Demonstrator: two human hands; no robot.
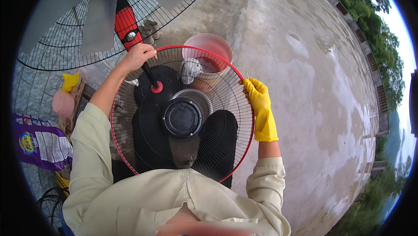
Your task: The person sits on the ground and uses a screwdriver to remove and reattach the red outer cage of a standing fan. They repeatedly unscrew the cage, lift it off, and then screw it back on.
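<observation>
A round fan guard (182, 118) of black wire, with a red rim and a black centre disc, lies over my lap. My bare left hand (141, 55) is closed on its upper left rim. On the right rim, my right hand (257, 98) in a yellow rubber glove is closed, with a thin pointed thing (247, 74) sticking up by its fingertips; what that is I cannot tell. Beyond the guard stands a pinkish bucket (229, 49) with reddish liquid inside. A grey-white cloth (190, 71) hangs over its near rim, partly seen through the wires.
At upper left stands a fan with grey blades (96, 29), a black rear guard and a red body (127, 29). Shoes (151, 27) lie behind it. To the left are a pink container (63, 103), a yellow piece (69, 81) and a purple bag (40, 142). Wet concrete (313, 105) stretches rightward.
</observation>
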